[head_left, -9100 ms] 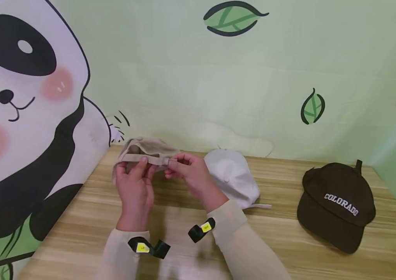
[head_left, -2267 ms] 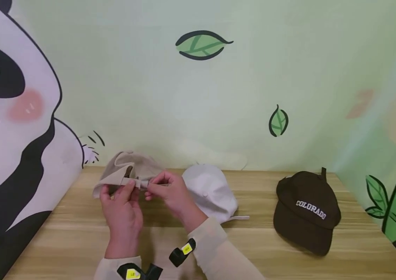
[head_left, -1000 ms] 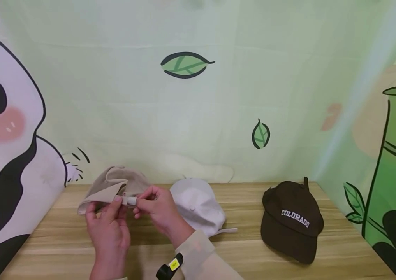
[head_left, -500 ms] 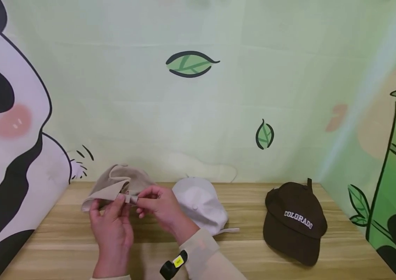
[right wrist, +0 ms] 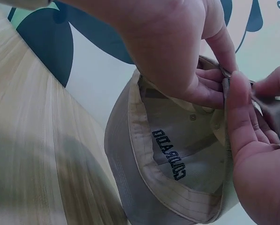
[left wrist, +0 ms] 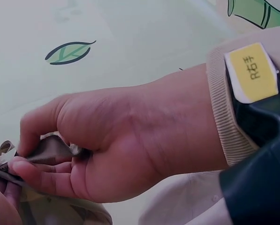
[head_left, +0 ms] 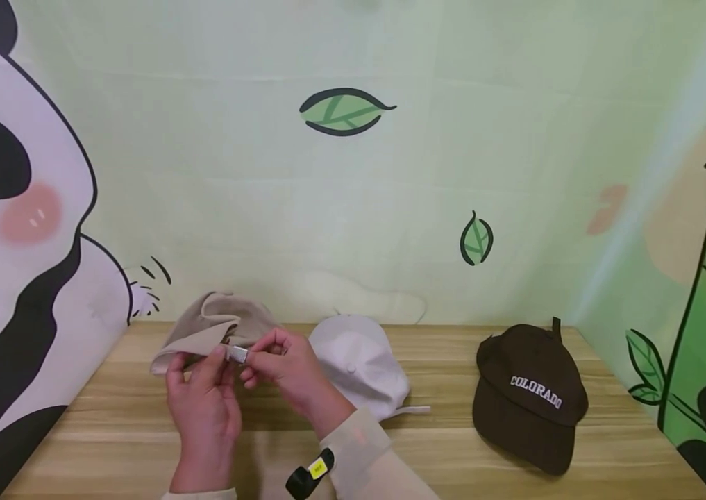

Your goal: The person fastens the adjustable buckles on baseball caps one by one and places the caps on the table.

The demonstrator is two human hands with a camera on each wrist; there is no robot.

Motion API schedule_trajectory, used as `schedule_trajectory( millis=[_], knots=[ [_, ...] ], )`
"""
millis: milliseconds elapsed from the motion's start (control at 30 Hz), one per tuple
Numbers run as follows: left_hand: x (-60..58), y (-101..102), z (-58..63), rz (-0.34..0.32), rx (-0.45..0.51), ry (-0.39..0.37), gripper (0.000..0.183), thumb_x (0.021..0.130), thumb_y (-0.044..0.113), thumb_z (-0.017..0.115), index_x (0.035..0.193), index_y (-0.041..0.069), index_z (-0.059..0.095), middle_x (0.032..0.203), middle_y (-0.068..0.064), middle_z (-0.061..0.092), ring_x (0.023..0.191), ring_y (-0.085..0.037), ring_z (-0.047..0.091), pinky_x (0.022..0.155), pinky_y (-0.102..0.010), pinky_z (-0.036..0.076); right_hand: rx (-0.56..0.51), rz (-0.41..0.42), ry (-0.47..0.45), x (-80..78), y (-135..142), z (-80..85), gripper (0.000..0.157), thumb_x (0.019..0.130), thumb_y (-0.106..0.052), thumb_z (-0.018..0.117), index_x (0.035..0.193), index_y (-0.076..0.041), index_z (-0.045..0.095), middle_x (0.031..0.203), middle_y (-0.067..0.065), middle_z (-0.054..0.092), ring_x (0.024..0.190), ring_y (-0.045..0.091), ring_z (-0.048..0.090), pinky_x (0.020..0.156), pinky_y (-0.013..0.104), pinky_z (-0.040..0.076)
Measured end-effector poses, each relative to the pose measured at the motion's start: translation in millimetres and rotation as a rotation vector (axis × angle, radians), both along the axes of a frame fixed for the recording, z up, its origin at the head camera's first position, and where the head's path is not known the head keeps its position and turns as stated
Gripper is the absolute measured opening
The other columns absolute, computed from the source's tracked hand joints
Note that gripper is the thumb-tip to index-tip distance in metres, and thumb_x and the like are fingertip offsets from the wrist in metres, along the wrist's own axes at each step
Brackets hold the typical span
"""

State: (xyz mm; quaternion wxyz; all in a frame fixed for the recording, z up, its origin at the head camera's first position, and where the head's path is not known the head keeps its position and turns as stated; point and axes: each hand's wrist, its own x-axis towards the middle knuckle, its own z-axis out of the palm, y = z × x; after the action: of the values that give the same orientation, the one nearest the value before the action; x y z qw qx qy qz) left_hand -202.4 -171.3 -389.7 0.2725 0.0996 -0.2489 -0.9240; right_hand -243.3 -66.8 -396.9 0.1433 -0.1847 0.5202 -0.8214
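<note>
A beige baseball cap [head_left: 203,330] is held up at the left, its back toward me and its rear edge bunched into folds. My left hand [head_left: 205,406] grips its rear strap between thumb and fingers. Beside that thumb shows the strap's silver metal buckle [head_left: 237,354]. My right hand [head_left: 293,375] pinches at the buckle's right side; in the left wrist view a darker loop of strap [left wrist: 50,147] curls between its thumb and fingers. The right wrist view shows the cap's interior [right wrist: 186,131], with COLORADO stitching reversed, and my left hand [right wrist: 168,51] reaching in from above.
Just behind my right wrist sits a white cap [head_left: 353,361], its strap tail [head_left: 414,410] sticking out. A dark brown COLORADO cap [head_left: 530,396] lies on the wooden table [head_left: 440,458] at the right. The panda-printed backdrop [head_left: 253,208] rises behind the table edge.
Nine seconds ago the strap lay flat across the cap's opening; now that edge is folded and the hands are closer together. Lately the buckle has tilted, its silver face showing. The head view shifted.
</note>
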Motion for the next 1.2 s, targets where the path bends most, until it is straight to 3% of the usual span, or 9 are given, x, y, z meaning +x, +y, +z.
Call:
schedule_trajectory(
  millis=[167, 300, 400, 533, 633, 867, 1067, 1200],
  knots=[
    [0.3, 0.5, -0.7, 0.009, -0.008, -0.002, 0.047, 0.082, -0.011, 0.068, 0.115, 0.009, 0.042, 0.085, -0.005, 0.069, 0.077, -0.013, 0.067, 0.068, -0.024, 0.059, -0.045, 0.027, -0.003, 1.0, -0.2, 1.0, 0.018, 0.086, 0.011, 0.061, 0.08, -0.006, 0.06, 0.073, 0.003, 0.068, 0.059, 0.011, 0.066, 0.059, 0.023, 0.058],
    [2.4, -0.5, -0.2, 0.0, -0.003, -0.01, 0.047, 0.083, -0.01, 0.068, 0.116, 0.009, 0.041, 0.088, -0.006, 0.068, 0.079, -0.014, 0.068, 0.072, -0.025, 0.059, -0.022, -0.02, -0.019, 0.9, -2.0, -0.1, 0.008, 0.084, 0.011, 0.065, 0.083, 0.004, 0.06, 0.072, 0.004, 0.067, 0.058, 0.012, 0.065, 0.057, 0.023, 0.058],
    [4.2, -1.8, 1.1, -0.018, 0.006, -0.02, 0.045, 0.084, -0.01, 0.066, 0.116, 0.01, 0.041, 0.1, -0.008, 0.063, 0.083, -0.015, 0.068, 0.074, -0.026, 0.06, 0.01, -0.071, -0.02, 0.7, -3.5, -1.4, 0.01, 0.083, 0.009, 0.068, 0.086, 0.01, 0.059, 0.072, 0.005, 0.066, 0.056, 0.012, 0.063, 0.054, 0.023, 0.057],
    [5.5, -3.2, 3.3, -0.056, 0.001, -0.043, 0.041, 0.088, -0.007, 0.062, 0.117, 0.012, 0.042, 0.121, -0.01, 0.048, 0.088, -0.016, 0.068, 0.075, -0.026, 0.06, 0.083, -0.129, -0.016, 0.7, -4.8, -2.5, 0.014, 0.081, 0.002, 0.074, 0.085, 0.007, 0.061, 0.072, 0.003, 0.065, 0.051, 0.011, 0.06, 0.051, 0.023, 0.056],
    [5.5, -4.2, 4.2, -0.075, -0.004, -0.052, 0.039, 0.089, -0.006, 0.061, 0.117, 0.013, 0.043, 0.125, -0.01, 0.043, 0.088, -0.016, 0.068, 0.074, -0.026, 0.06, 0.129, -0.158, -0.024, 1.5, -5.3, -3.1, 0.017, 0.079, -0.003, 0.078, 0.081, 0.002, 0.061, 0.07, 0.002, 0.064, 0.049, 0.011, 0.059, 0.048, 0.023, 0.055],
    [4.7, -11.8, 1.3, -0.082, 0.008, -0.036, 0.037, 0.089, -0.004, 0.064, 0.114, 0.011, 0.042, 0.114, -0.009, 0.053, 0.08, -0.017, 0.069, 0.07, -0.029, 0.061, 0.126, -0.159, -0.035, 1.7, -7.6, -8.4, 0.018, 0.08, -0.002, 0.076, 0.083, 0.006, 0.06, 0.068, 0.002, 0.064, 0.05, 0.011, 0.059, 0.049, 0.023, 0.054],
    [4.3, -23.5, -11.0, -0.098, 0.037, -0.043, 0.028, 0.094, 0.002, 0.059, 0.114, 0.008, 0.04, 0.097, -0.01, 0.065, 0.076, -0.021, 0.071, 0.065, -0.033, 0.061, 0.244, -0.131, -0.009, 1.6, -10.3, -15.9, 0.017, 0.08, -0.001, 0.076, 0.087, 0.007, 0.062, 0.068, 0.0, 0.063, 0.053, 0.01, 0.061, 0.054, 0.029, 0.058],
    [4.8, -33.0, -22.5, -0.113, 0.058, -0.102, 0.021, 0.096, 0.006, 0.057, 0.113, 0.007, 0.044, 0.088, -0.01, 0.069, 0.075, -0.021, 0.071, 0.064, -0.033, 0.061, 0.305, -0.107, -0.013, 2.6, -12.7, -22.1, 0.014, 0.078, 0.002, 0.076, 0.086, 0.008, 0.065, 0.068, 0.001, 0.064, 0.053, 0.011, 0.061, 0.056, 0.032, 0.059]
  ],
)
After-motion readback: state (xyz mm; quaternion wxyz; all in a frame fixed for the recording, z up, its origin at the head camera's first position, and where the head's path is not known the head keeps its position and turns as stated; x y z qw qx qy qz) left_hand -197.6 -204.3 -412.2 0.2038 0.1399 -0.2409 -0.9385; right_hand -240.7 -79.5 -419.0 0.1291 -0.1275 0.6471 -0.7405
